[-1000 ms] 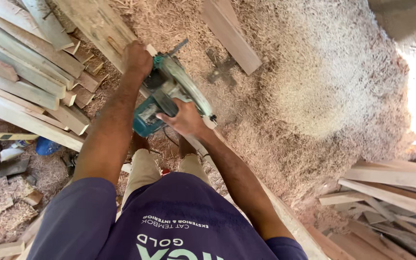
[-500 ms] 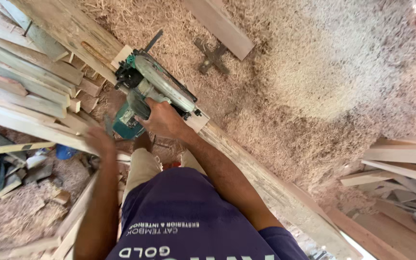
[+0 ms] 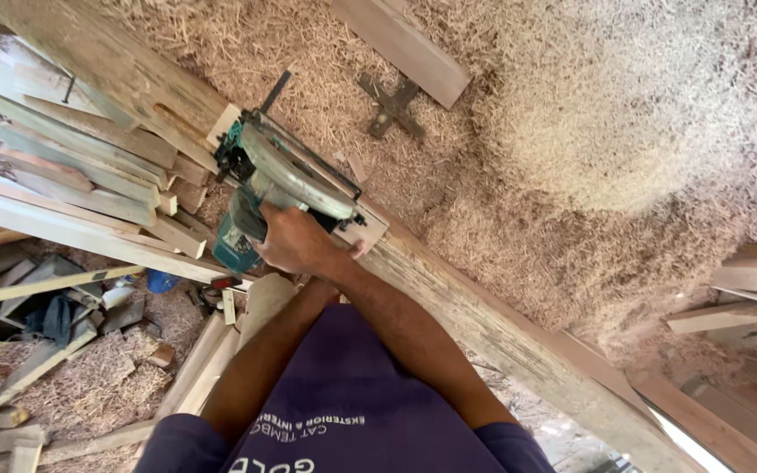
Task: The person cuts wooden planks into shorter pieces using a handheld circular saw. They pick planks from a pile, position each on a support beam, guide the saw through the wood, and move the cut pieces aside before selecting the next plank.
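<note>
One circular saw (image 3: 286, 188), teal and grey, sits flat on the long wooden beam (image 3: 484, 324), so its base is supported. Right hand (image 3: 295, 241) is closed around the saw handle. Left hand is hidden; I cannot tell its state. Sawdust (image 3: 589, 114) and stacked planks (image 3: 63, 175) lie around.

One teal circular saw (image 3: 286, 188) sat on one long wooden beam (image 3: 484, 328). One hand (image 3: 295, 241) was visible on the saw. One short plank (image 3: 405, 48) lay far off on the sawdust, beside one small wooden cross (image 3: 392, 107). At left, boards were stacked (image 3: 72, 175), too many to count.
</note>
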